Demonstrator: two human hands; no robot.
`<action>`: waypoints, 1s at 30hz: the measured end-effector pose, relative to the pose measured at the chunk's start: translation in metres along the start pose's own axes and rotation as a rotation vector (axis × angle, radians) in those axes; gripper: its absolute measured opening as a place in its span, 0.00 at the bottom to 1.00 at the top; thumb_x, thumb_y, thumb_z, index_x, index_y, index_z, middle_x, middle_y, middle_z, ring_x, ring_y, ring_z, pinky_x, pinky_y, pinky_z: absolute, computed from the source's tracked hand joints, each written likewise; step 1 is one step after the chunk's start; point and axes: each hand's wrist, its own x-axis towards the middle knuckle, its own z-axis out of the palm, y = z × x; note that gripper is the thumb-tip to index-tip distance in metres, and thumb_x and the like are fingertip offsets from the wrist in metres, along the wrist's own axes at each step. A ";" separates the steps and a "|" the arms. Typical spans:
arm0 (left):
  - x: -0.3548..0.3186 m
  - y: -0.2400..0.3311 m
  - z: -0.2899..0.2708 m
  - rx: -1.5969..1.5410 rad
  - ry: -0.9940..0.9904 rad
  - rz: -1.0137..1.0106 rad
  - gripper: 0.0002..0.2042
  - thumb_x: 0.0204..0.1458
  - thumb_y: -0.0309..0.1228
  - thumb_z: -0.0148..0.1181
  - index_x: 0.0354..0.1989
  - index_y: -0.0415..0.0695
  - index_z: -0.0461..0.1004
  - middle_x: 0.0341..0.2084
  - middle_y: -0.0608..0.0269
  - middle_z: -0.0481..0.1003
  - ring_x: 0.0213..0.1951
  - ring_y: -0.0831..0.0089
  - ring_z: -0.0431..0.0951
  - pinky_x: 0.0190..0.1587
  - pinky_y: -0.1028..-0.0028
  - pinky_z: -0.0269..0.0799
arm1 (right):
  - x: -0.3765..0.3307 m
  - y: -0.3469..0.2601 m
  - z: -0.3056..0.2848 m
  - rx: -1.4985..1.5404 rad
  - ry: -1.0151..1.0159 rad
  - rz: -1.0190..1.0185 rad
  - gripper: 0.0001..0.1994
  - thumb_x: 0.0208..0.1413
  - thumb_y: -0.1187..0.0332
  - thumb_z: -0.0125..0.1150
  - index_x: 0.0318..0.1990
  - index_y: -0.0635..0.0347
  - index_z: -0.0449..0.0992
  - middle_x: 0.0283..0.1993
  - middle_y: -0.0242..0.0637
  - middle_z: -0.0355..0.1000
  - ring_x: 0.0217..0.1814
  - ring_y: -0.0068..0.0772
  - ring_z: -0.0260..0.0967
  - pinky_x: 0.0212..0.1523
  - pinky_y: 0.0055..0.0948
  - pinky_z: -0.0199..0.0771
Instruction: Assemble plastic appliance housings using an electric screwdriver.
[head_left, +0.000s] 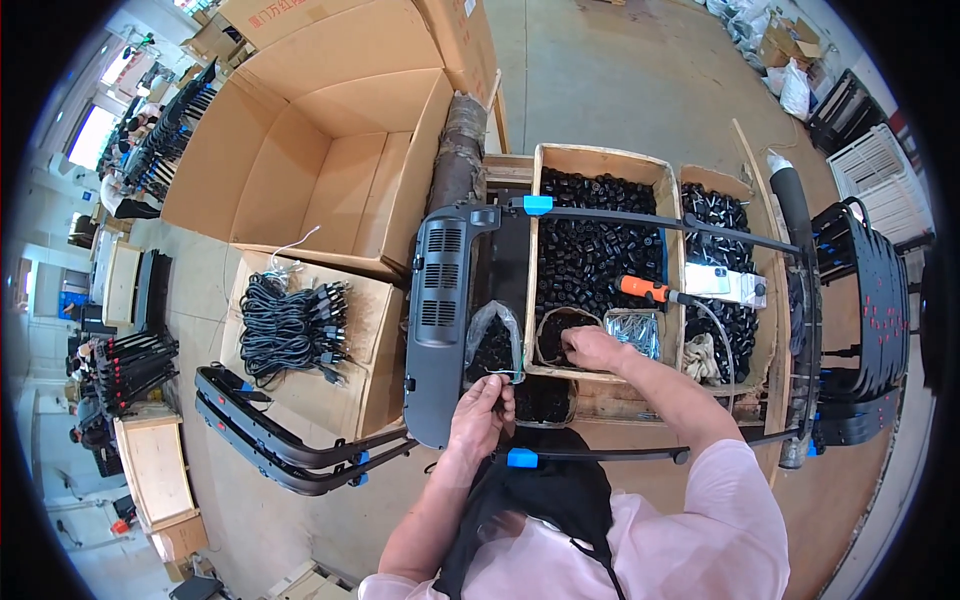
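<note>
My left hand (480, 415) is closed in a pinch on thin wires (508, 374), pale and green, beside the end of a long black slotted housing (437, 300). Just beyond its fingertips hangs a clear plastic bag (494, 340) with small dark parts inside. My right hand (597, 349) reaches down into a small round container (553, 318) of small black parts. Its fingertips are hidden there, so whether they grip anything does not show. Black rails (640, 216) of a frame run from the housing to the right, with blue pieces clipped near their left ends.
Past my right hand, a wooden-sided bin holds black round caps (592, 230), an orange-handled tool (645, 290) and silver screws (633, 332). A phone (707, 280) lies farther right. Bundled black power cords (290, 325) sit on a carton at left, before a big open cardboard box (340, 180).
</note>
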 end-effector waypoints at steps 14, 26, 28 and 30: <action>-0.009 0.015 0.006 -0.005 -0.006 -0.069 0.13 0.72 0.36 0.53 0.53 0.40 0.78 0.32 0.69 0.74 0.30 0.78 0.72 0.33 0.77 0.72 | -0.112 -0.074 -0.025 0.518 0.485 0.267 0.13 0.63 0.65 0.58 0.50 0.61 0.80 0.32 0.44 0.80 0.30 0.39 0.80 0.35 0.38 0.78; 0.001 -0.011 0.001 0.068 -0.082 -0.055 0.11 0.70 0.34 0.57 0.52 0.41 0.77 0.36 0.67 0.79 0.32 0.79 0.78 0.34 0.77 0.76 | -0.207 -0.026 0.043 0.179 0.014 0.481 0.17 0.58 0.60 0.66 0.49 0.61 0.84 0.44 0.49 0.83 0.46 0.45 0.82 0.48 0.40 0.80; 0.002 -0.017 0.006 0.141 -0.028 -0.036 0.11 0.70 0.35 0.57 0.53 0.41 0.77 0.37 0.66 0.79 0.33 0.78 0.79 0.35 0.77 0.78 | -0.195 -0.026 0.008 0.098 0.063 0.505 0.17 0.58 0.60 0.66 0.47 0.63 0.84 0.44 0.49 0.84 0.46 0.41 0.83 0.48 0.39 0.81; 0.000 -0.019 0.009 0.176 -0.008 -0.009 0.13 0.70 0.34 0.57 0.56 0.40 0.77 0.39 0.65 0.80 0.35 0.77 0.80 0.37 0.76 0.80 | -0.181 -0.018 -0.012 0.800 0.324 0.651 0.18 0.62 0.62 0.63 0.53 0.66 0.81 0.45 0.46 0.84 0.46 0.35 0.83 0.44 0.37 0.82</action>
